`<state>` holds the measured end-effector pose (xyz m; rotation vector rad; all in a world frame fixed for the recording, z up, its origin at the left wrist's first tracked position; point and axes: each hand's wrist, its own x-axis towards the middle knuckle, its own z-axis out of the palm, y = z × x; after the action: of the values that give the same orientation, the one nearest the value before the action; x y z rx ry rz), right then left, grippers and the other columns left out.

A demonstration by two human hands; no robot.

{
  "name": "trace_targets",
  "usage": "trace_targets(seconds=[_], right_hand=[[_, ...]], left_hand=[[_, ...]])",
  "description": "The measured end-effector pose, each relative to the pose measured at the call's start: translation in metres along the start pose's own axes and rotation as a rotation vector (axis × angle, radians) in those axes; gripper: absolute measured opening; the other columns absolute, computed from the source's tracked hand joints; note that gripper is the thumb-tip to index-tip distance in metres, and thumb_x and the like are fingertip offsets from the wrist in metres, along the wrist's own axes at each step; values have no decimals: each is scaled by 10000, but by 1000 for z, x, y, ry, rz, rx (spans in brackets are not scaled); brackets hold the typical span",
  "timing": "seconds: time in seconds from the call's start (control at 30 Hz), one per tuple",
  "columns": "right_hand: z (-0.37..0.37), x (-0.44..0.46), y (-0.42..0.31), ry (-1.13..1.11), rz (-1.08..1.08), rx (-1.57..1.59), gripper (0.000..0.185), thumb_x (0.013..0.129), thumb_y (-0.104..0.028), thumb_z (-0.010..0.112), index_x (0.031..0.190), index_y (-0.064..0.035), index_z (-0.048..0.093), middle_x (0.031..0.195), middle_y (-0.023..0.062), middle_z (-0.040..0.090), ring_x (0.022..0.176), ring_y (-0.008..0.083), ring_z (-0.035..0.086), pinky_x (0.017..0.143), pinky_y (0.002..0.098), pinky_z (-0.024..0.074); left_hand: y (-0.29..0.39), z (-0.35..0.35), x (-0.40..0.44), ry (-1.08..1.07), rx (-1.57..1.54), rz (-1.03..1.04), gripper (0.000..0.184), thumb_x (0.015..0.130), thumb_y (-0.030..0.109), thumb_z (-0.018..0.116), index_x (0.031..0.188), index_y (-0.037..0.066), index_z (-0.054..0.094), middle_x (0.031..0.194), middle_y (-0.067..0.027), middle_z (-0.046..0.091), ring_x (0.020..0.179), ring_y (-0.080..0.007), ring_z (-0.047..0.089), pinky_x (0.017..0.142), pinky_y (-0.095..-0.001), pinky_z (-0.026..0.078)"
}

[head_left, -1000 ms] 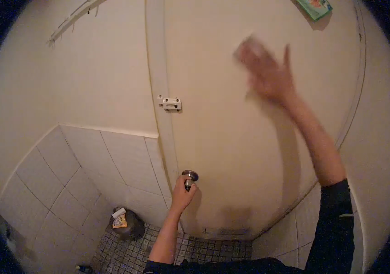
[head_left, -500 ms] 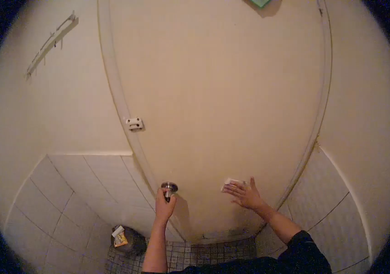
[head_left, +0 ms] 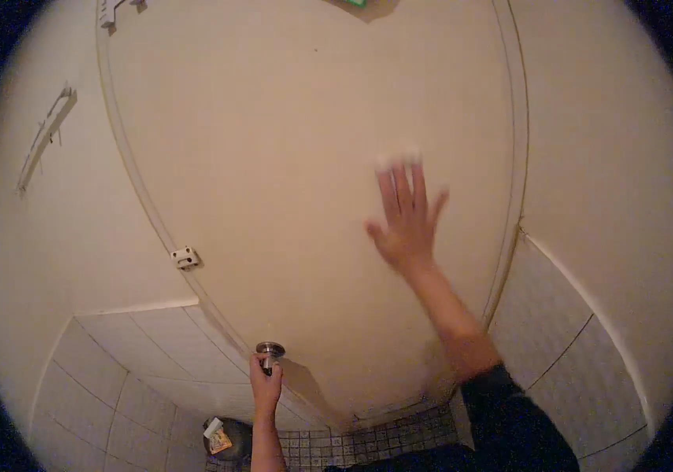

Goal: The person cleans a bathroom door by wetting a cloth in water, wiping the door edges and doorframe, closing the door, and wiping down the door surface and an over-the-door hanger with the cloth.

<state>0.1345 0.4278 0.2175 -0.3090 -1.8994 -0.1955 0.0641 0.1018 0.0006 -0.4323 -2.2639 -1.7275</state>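
My left hand (head_left: pixel 266 382) is wrapped round the round metal knob (head_left: pixel 270 348) low on the left side of the cream door (head_left: pixel 297 197). Further right and higher, my right hand (head_left: pixel 409 224) lies against the door with its fingers spread. Something white and blurred, like a cloth (head_left: pixel 399 163), shows at its fingertips, between them and the door. A small white latch (head_left: pixel 185 257) is fixed at the door's left edge, above the knob.
A dark bin (head_left: pixel 230 450) with an orange-and-white packet (head_left: pixel 218 437) on top stands at the lower left on the mosaic floor (head_left: pixel 313 448). White tiles cover the lower walls. A hook rail (head_left: pixel 47 140) hangs on the left wall. Something green (head_left: pixel 357 2) is at the top edge.
My right hand swept down the door from the upper right, then rose again to mid-height. My left hand has stayed on the knob. The view has shifted to the right.
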Motion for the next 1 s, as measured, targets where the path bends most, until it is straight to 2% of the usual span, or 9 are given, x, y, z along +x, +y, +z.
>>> trace_targets(seconds=[0.17,0.27,0.33,0.47,0.6,0.7,0.77,0.9,1.0], right_hand=[[64,-241,37,-228,-137,-43,699,861,-560,307,1401,-143,155,1475,79,44,1347,337,51,940,708,-61],[59,-190,57,-216,-138,-70,709,799,-562,437,1373,-182,267,1482,24,40,1359,288,-10,932,723,-24],[26,-88,58,-91,-38,7,706,816,-526,433,1400,-210,192,1483,11,57,1362,264,11,942,700,-61],[-43,103,62,184,12,-73,661,844,-412,471,1401,-212,176,1474,3,105,1357,238,63,966,689,84],[-42,140,75,347,1,-70,673,834,-467,465,1395,-214,193,1466,12,141,1354,240,83,957,694,97],[-21,62,81,174,76,-80,706,843,-624,247,1394,-185,207,1466,16,141,1355,248,78,976,666,36],[16,-28,94,102,87,-19,738,843,-633,233,1390,-137,213,1463,78,137,1348,318,70,977,656,16],[64,-211,116,-112,45,20,750,809,-571,398,1382,-117,231,1465,126,97,1343,369,30,991,648,-50],[47,-166,120,-125,50,40,780,783,-522,479,1391,-121,201,1469,117,83,1347,360,13,992,647,-46]], left_hand=[[-23,-2,5,16,87,61,266,714,92,574,945,39,453,824,-102,487,706,-189,489,647,-316,420],[-18,-3,4,-6,36,50,259,719,83,570,943,38,448,822,-100,483,675,-180,501,613,-297,428],[-5,-2,3,-32,-4,29,254,724,74,563,945,36,443,815,-97,482,653,-174,512,592,-286,434],[-13,-4,3,-17,18,25,245,736,58,542,955,35,436,793,-91,481,617,-164,522,570,-289,447],[-3,-2,4,-48,-54,1,241,748,61,537,963,40,429,792,-88,482,600,-155,519,551,-287,450],[-1,-3,2,-58,-19,6,240,755,66,534,967,40,425,796,-89,485,600,-152,519,541,-285,447],[1,-3,3,-46,0,27,241,754,65,532,968,40,423,789,-90,486,601,-151,518,539,-284,442],[-6,-2,2,-32,-16,19,245,745,59,530,964,45,422,770,-86,486,606,-152,515,542,-288,431],[-25,-7,5,-29,7,55,241,746,59,527,964,52,424,768,-81,485,610,-151,515,543,-289,430]])
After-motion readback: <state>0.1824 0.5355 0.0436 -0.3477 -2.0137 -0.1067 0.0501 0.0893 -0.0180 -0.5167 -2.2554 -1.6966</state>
